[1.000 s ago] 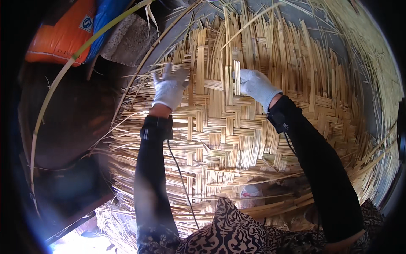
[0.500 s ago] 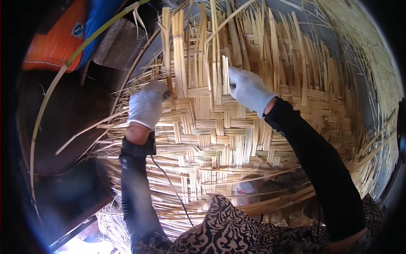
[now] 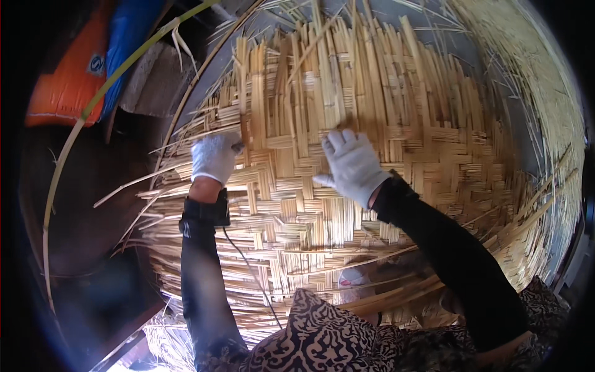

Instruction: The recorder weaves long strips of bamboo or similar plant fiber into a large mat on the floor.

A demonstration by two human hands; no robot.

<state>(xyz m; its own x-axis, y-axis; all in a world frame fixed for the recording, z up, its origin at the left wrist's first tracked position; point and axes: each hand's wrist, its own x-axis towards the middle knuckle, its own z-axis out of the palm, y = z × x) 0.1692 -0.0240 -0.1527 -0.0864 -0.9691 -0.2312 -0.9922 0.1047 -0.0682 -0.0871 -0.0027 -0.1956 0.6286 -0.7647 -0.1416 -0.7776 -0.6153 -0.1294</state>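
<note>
A large mat of split reed strips [image 3: 310,208], partly woven, spreads in front of me. My right hand [image 3: 353,162], in a white knitted glove, lies on the weave with fingers apart, just below the upright strips [image 3: 325,87]. Toward the mat's left side, my left hand [image 3: 214,158], also gloved in white, is closed. Its fingertips rest beside a brownish upright strip [image 3: 245,127]. Whatever they pinch, if anything, is hidden.
Loose strip ends [image 3: 145,180] stick out at the mat's left. A long green-yellow cane [image 3: 77,127] curves past an orange sack [image 3: 65,96], a blue sack [image 3: 127,46] and a concrete block [image 3: 152,80]. Pale reeds [image 3: 545,93] are heaped at the right.
My right hand was closed by a raised strip; it has moved slightly down and opened onto the weave. Strips that stood raised now lie flatter. My left hand stays closed at nearly the same place.
</note>
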